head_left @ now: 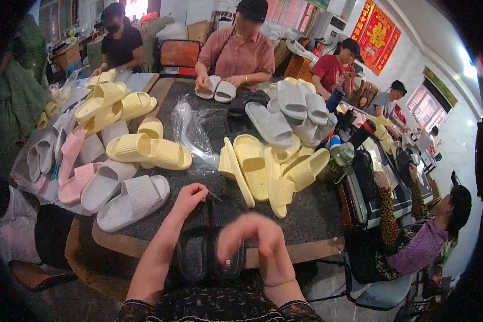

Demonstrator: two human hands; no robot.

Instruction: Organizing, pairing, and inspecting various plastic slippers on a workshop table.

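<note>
At the near side of the table, my left hand (189, 198) is closed in a pinch on a thin, narrow stick-like piece (214, 196); its exact kind is too small to make out. My right hand (255, 233) is smeared by motion, with bent fingers hanging over a dark slipper (232, 262) that carries a small pale dot. Beside that slipper lies another dark slipper (192, 255), close to my body. Yellow slippers (250, 161) stand and lean just beyond my hands. To the left of my left hand lies a light grey slipper (137, 204).
Piles of yellow, grey and pink slippers (79, 181) cover the table's left side. Grey slippers (294, 102) are heaped at the back right, near a green bottle (342, 158). A clear plastic bag (187, 129) lies mid-table. Several people work around; one person (236, 59) sits opposite, handling white slippers.
</note>
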